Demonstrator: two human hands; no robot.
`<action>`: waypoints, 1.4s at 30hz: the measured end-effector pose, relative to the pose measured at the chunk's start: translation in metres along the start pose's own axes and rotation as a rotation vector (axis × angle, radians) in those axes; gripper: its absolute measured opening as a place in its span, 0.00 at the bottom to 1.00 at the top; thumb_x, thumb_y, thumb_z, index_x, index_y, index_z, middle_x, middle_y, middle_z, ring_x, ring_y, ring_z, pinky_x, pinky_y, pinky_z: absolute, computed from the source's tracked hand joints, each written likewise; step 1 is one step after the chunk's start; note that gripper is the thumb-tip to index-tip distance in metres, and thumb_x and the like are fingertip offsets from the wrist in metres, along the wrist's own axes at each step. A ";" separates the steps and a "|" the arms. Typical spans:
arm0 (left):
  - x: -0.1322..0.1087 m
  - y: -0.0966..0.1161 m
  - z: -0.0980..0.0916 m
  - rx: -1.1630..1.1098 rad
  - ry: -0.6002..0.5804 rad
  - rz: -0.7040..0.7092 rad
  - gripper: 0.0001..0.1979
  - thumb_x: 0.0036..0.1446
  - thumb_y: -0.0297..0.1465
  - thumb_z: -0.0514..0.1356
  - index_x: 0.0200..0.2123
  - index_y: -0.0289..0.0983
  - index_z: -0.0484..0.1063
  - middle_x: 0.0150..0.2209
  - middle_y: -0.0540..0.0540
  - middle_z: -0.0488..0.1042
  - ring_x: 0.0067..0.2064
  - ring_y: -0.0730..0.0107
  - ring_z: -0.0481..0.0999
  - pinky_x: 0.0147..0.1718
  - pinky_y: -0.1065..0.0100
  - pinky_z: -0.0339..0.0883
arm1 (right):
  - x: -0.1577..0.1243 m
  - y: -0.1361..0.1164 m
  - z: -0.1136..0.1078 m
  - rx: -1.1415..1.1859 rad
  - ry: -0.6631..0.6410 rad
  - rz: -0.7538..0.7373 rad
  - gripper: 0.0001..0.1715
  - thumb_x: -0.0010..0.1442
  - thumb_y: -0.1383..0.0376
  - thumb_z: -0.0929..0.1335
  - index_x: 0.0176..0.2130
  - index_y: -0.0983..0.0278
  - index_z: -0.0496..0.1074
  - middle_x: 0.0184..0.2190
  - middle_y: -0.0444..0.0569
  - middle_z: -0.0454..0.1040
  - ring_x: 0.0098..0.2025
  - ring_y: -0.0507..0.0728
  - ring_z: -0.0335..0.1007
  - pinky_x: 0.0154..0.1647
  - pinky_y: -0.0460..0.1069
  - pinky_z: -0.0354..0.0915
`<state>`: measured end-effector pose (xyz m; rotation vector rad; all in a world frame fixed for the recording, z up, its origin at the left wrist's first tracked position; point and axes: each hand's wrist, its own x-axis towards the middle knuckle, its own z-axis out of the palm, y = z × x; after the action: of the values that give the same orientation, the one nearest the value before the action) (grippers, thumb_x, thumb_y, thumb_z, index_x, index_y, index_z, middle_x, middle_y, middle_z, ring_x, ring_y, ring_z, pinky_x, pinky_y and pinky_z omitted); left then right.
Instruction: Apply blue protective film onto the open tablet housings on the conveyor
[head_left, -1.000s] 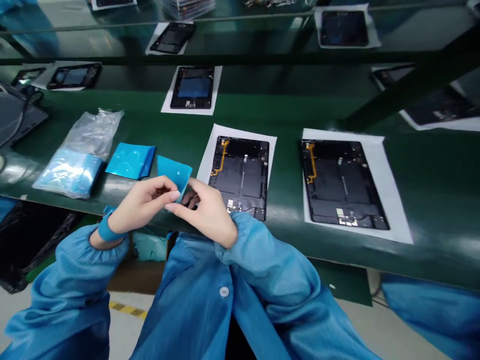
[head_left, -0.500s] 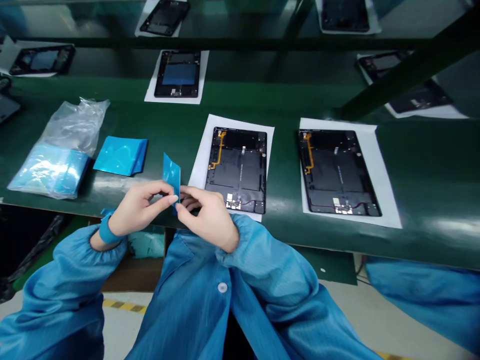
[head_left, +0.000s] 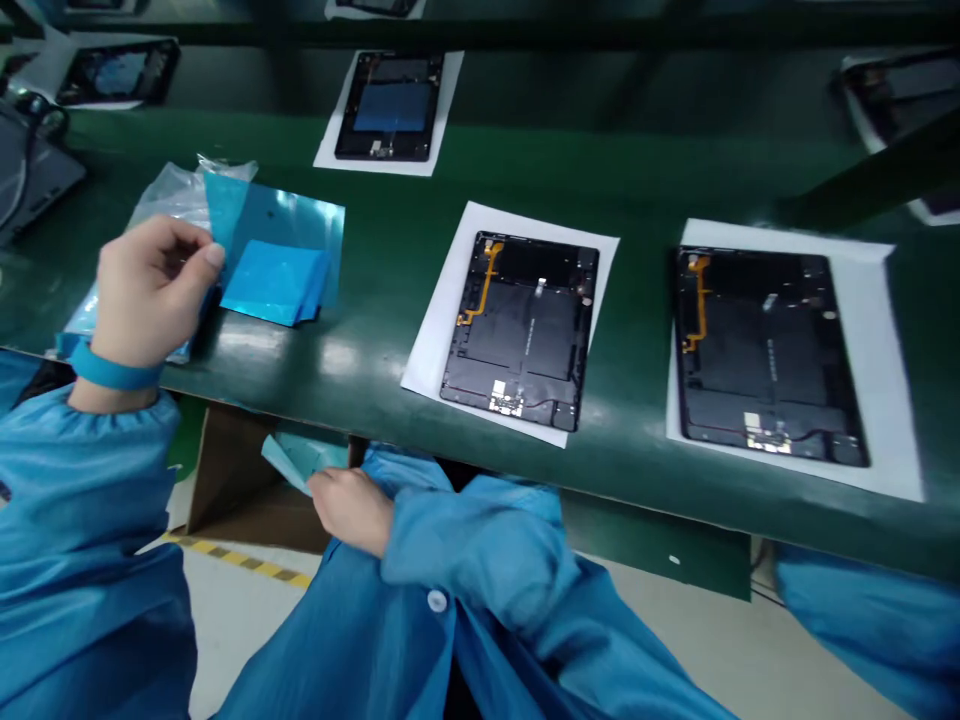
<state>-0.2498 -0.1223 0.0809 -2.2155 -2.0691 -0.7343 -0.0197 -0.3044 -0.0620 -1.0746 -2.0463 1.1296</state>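
Observation:
My left hand point(head_left: 150, 290) is raised over the left part of the green belt point(head_left: 360, 360) and pinches the corner of a blue film sheet point(head_left: 289, 215) that hangs above a stack of blue films point(head_left: 274, 282). My right hand point(head_left: 349, 508) is below the belt's front edge, closed on a pale blue peeled liner point(head_left: 289, 462) over a cardboard box point(head_left: 240, 490). An open black tablet back point(head_left: 521, 325) with an orange flex cable lies on white paper just right of both hands.
A second open tablet point(head_left: 765, 355) on paper lies at the right. More tablets point(head_left: 391, 105) on paper sit on the far lane. A clear plastic bag point(head_left: 161, 200) lies behind my left hand. Another person's blue sleeve point(head_left: 870, 620) shows at the lower right.
My hands were together at the belt's edge on one small blue film. They have parted: the left rose leftward with the film, the right dropped below the belt with the liner.

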 end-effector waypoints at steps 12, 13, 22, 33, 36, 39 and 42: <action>-0.083 0.132 0.021 -0.182 0.004 0.599 0.07 0.62 0.22 0.64 0.39 0.39 0.69 0.33 0.49 0.76 0.34 0.71 0.73 0.33 0.69 0.70 | -0.009 -0.027 -0.144 0.315 0.333 0.011 0.22 0.66 0.55 0.72 0.57 0.57 0.75 0.50 0.49 0.82 0.37 0.54 0.80 0.38 0.49 0.78; -0.086 0.145 0.029 -0.224 -0.021 0.661 0.07 0.62 0.22 0.64 0.39 0.38 0.69 0.33 0.48 0.76 0.33 0.71 0.73 0.33 0.68 0.70 | -0.006 -0.024 -0.166 0.277 0.353 0.011 0.22 0.66 0.55 0.72 0.57 0.59 0.75 0.49 0.50 0.81 0.36 0.53 0.79 0.37 0.48 0.77; -0.053 0.175 0.049 -0.242 0.006 0.629 0.20 0.63 0.38 0.68 0.56 0.40 0.72 0.51 0.39 0.78 0.53 0.53 0.78 0.53 0.53 0.71 | 0.007 0.009 -0.224 -0.141 0.409 -0.181 0.11 0.71 0.71 0.65 0.41 0.63 0.78 0.38 0.50 0.81 0.40 0.53 0.79 0.43 0.46 0.73; 0.004 0.178 0.070 -0.270 -0.158 0.413 0.12 0.70 0.40 0.61 0.50 0.41 0.73 0.45 0.46 0.79 0.44 0.63 0.79 0.45 0.61 0.74 | 0.018 0.038 -0.275 -0.146 0.632 0.221 0.08 0.58 0.59 0.77 0.34 0.59 0.81 0.30 0.45 0.82 0.31 0.56 0.79 0.35 0.51 0.76; -0.018 0.173 0.090 -0.031 -0.281 0.232 0.23 0.66 0.51 0.61 0.46 0.36 0.72 0.33 0.45 0.77 0.32 0.64 0.77 0.32 0.65 0.70 | 0.019 0.059 -0.291 -0.009 0.782 0.292 0.10 0.53 0.61 0.79 0.29 0.62 0.79 0.23 0.45 0.78 0.23 0.54 0.73 0.25 0.49 0.71; -0.046 0.182 0.100 0.241 -0.521 0.225 0.25 0.64 0.52 0.60 0.35 0.33 0.72 0.27 0.40 0.75 0.27 0.56 0.77 0.23 0.63 0.61 | 0.021 0.077 -0.302 0.171 0.819 0.330 0.13 0.50 0.62 0.81 0.25 0.63 0.77 0.18 0.44 0.72 0.19 0.51 0.66 0.21 0.48 0.64; -0.061 0.201 0.101 0.283 -0.615 0.233 0.15 0.67 0.37 0.56 0.31 0.34 0.71 0.26 0.39 0.77 0.26 0.56 0.78 0.21 0.65 0.53 | 0.024 0.085 -0.305 0.260 0.771 0.396 0.16 0.48 0.61 0.82 0.23 0.64 0.76 0.17 0.44 0.70 0.19 0.49 0.63 0.22 0.48 0.62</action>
<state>-0.0280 -0.1706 0.0290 -2.6546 -1.8873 0.2839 0.2333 -0.1294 0.0148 -1.5157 -1.0908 0.9146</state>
